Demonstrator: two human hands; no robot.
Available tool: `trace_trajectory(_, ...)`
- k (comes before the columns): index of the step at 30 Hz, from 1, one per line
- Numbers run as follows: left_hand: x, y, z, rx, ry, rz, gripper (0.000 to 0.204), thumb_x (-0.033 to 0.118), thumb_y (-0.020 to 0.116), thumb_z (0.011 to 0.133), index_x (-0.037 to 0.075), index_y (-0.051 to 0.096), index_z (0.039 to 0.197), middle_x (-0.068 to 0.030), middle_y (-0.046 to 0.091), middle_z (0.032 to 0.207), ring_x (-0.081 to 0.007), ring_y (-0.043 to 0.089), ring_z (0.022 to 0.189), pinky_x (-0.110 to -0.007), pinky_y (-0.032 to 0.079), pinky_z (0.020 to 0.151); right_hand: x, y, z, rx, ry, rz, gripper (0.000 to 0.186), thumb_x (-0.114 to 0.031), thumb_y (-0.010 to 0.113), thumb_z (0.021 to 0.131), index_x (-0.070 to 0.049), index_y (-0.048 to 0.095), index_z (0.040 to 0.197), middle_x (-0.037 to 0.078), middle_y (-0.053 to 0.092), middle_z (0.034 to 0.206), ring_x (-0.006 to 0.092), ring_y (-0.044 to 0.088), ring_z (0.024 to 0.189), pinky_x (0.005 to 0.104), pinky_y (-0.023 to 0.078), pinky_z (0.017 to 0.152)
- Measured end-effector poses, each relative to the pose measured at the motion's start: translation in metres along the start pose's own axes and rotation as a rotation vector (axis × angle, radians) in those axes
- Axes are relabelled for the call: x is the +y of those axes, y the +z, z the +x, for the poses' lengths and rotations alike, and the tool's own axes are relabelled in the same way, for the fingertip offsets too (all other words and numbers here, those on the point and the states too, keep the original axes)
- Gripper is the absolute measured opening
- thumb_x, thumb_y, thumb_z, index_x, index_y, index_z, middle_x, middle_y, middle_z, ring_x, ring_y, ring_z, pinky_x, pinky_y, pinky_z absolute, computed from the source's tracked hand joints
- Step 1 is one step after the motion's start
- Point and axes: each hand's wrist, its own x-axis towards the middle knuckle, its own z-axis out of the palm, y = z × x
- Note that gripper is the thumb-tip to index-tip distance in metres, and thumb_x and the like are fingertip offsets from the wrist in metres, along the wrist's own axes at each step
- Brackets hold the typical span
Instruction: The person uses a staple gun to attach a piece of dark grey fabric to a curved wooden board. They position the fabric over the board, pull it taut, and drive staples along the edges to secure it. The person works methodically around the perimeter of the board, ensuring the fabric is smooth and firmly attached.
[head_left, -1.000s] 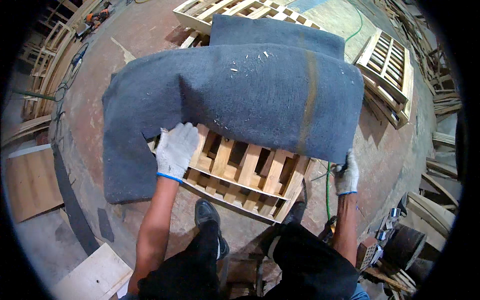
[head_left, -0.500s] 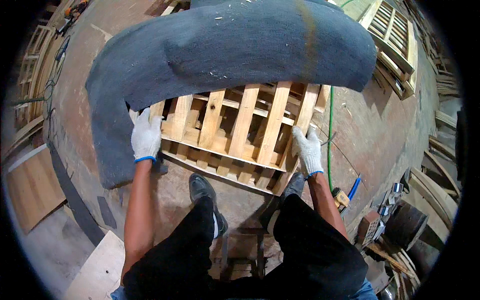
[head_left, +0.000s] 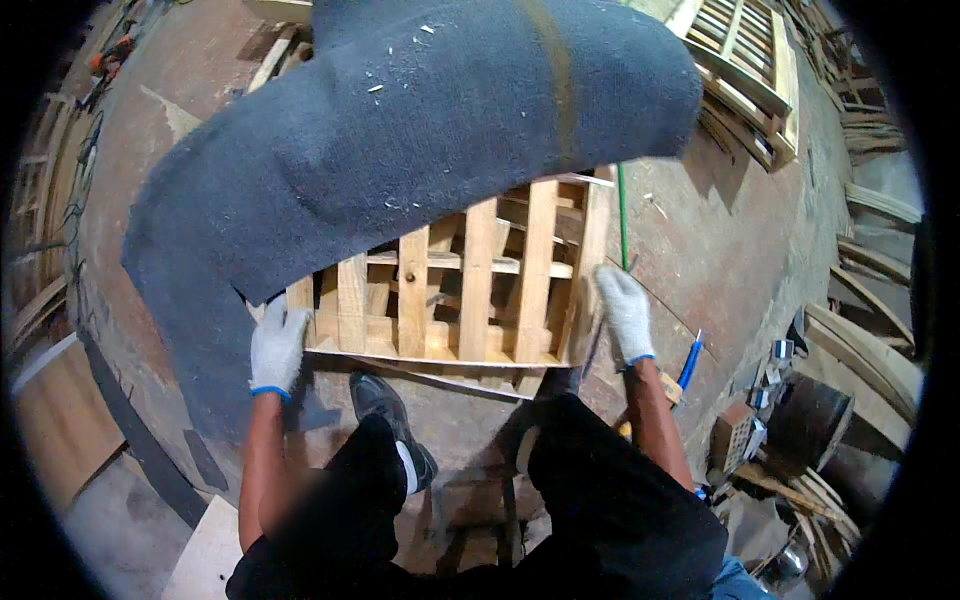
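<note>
A slatted wooden frame point(head_left: 470, 290) lies before me, partly covered by a thick dark grey fabric sheet point(head_left: 400, 140). Beneath its front edge shows part of a second wooden frame point(head_left: 500, 383), turned at a slight angle to it. My left hand point(head_left: 277, 348), in a white knit glove with a blue cuff, is closed on the upper frame's front left corner beside the fabric. Gloved the same way, my right hand point(head_left: 627, 317) is closed at the frame's right side, its fingertips against the side rail.
More slatted frames point(head_left: 745, 60) are stacked at the far right. A green hose point(head_left: 623, 220) runs along the floor past the frame. Near my right forearm lies a blue-handled tool point(head_left: 690, 362). A brick point(head_left: 733, 437) and curved wood strips point(head_left: 860, 360) are farther right.
Both hands have shifted the upper frame: its left front corner has come nearer to me, and its front edge lies straighter across. The lower frame is more covered now.
</note>
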Motion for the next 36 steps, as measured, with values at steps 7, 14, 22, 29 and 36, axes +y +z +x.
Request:
trace_trajectory(7, -0.031, -0.024, -0.018, 0.329, -0.312, -0.81, 0.034, 0.023, 0.057, 0.101, -0.005, 0.068, 0.117, -0.0079, 0.072, 0.099, -0.0137, 0.067, 0.083, -0.028, 0.052, 0.073, -0.012, -0.102, 0.158, 0.342, -0.43, -0.124, 0.046, -0.025, 0.064, 0.098, -0.002, 0.059, 0.137, 0.016, 0.057, 0.141, 0.0254, 0.054, 0.13, 0.0352, 0.041, 0.109)
trace_trajectory(14, -0.109, -0.029, -0.028, 0.393, -0.288, -0.176, 0.034, 0.037, 0.058, 0.098, 0.006, 0.066, 0.087, -0.0035, 0.063, 0.069, -0.0144, 0.055, 0.054, -0.03, 0.043, 0.049, -0.059, -0.099, 0.239, -0.034, -0.376, 0.46, 0.059, -0.038, 0.058, 0.102, 0.0, 0.049, 0.147, 0.008, 0.053, 0.148, 0.021, 0.054, 0.129, 0.034, 0.04, 0.109)
trace_trajectory(22, -0.084, -0.013, -0.069, -0.101, -0.631, -1.29, 0.065, 0.054, 0.049, 0.102, -0.007, 0.059, 0.123, -0.0194, 0.071, 0.1, -0.0282, 0.071, 0.082, -0.039, 0.058, 0.074, -0.081, -0.108, 0.136, -0.086, -0.237, 0.502, 0.057, -0.032, 0.049, 0.107, -0.006, 0.037, 0.156, 0.009, 0.039, 0.16, 0.0239, 0.04, 0.144, 0.04, 0.031, 0.119)
trace_trajectory(29, -0.096, -0.014, -0.043, 0.047, -0.44, -1.426, 0.063, 0.054, 0.05, 0.102, -0.001, 0.056, 0.133, -0.0172, 0.066, 0.107, -0.0288, 0.068, 0.093, -0.041, 0.057, 0.082, -0.059, -0.186, 0.06, 0.425, -0.622, -0.748, 0.056, -0.032, 0.049, 0.106, -0.015, 0.036, 0.158, 0.009, 0.038, 0.161, 0.0244, 0.036, 0.147, 0.0408, 0.029, 0.122)
trace_trajectory(36, -0.153, -0.037, -0.016, 0.587, -0.098, -0.672, 0.051, 0.04, 0.056, 0.103, 0.008, 0.051, 0.142, -0.0082, 0.057, 0.134, -0.0235, 0.052, 0.127, -0.041, 0.041, 0.107, -0.081, -0.117, -0.027, 0.136, -0.007, 0.345, 0.056, -0.037, 0.05, 0.105, 0.002, 0.051, 0.145, 0.012, 0.055, 0.143, 0.0234, 0.049, 0.133, 0.0405, 0.035, 0.115)
